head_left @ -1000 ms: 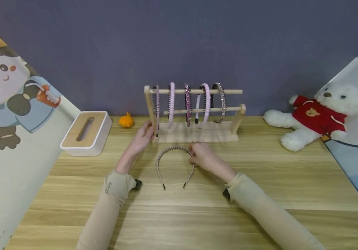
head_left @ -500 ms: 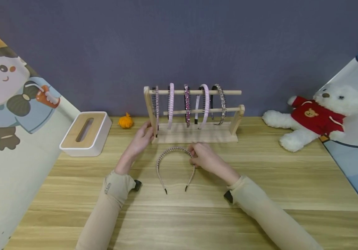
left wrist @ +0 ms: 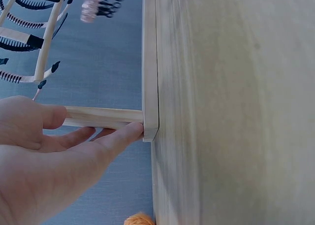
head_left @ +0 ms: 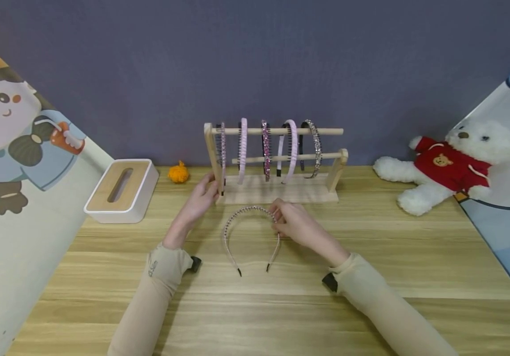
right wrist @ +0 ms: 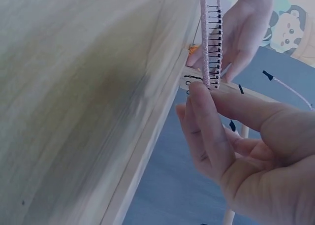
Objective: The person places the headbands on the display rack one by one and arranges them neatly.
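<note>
In the head view my right hand (head_left: 297,225) pinches the right side of a thin headband (head_left: 250,207) with small beads along its arch. Its two dark tips point toward me. The right wrist view shows the headband (right wrist: 215,43) edge-on, with a row of black teeth inside, between thumb and fingers. My left hand (head_left: 199,198) holds the left post of a wooden headband rack (head_left: 281,195); in the left wrist view thumb and fingers lie on either side of that post (left wrist: 108,115). Several pink and glittery headbands (head_left: 266,153) hang on the rack's bars.
A white tissue box (head_left: 123,193) with a wooden lid and a small orange pumpkin-like ornament (head_left: 178,173) stand left of the rack. A white teddy bear (head_left: 448,163) in a red top sits at the right. The dark wall (head_left: 255,59) rises behind the rack.
My right hand has shifted slightly right with the headband, whose tips have also moved a little to the right. The left hand stays at the rack's post.
</note>
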`<state>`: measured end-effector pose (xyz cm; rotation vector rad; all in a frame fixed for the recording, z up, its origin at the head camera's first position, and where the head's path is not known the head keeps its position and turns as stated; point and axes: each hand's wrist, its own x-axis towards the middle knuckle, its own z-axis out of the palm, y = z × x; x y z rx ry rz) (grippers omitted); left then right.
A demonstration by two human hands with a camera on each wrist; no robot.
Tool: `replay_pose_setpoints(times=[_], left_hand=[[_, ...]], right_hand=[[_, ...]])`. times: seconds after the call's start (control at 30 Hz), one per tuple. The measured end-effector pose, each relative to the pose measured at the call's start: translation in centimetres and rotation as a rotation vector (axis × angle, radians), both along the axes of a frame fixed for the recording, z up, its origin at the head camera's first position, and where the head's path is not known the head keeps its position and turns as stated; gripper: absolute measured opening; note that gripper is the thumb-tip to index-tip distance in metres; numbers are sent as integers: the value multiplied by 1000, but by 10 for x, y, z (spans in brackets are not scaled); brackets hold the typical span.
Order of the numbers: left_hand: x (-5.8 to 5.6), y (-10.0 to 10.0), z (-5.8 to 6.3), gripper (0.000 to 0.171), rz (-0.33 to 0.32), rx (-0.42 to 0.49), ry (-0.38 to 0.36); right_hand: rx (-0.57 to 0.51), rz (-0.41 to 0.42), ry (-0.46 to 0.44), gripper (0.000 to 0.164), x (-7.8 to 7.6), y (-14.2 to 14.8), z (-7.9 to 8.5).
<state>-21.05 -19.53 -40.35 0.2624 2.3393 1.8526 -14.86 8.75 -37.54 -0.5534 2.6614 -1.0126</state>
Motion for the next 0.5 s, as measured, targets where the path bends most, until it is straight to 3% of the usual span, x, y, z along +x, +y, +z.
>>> replay_pose_setpoints(times=[0.5], left_hand=[[1,0,1,51,-9,-7,-5]], right_hand=[[-95,9,107,31,9,20,12]])
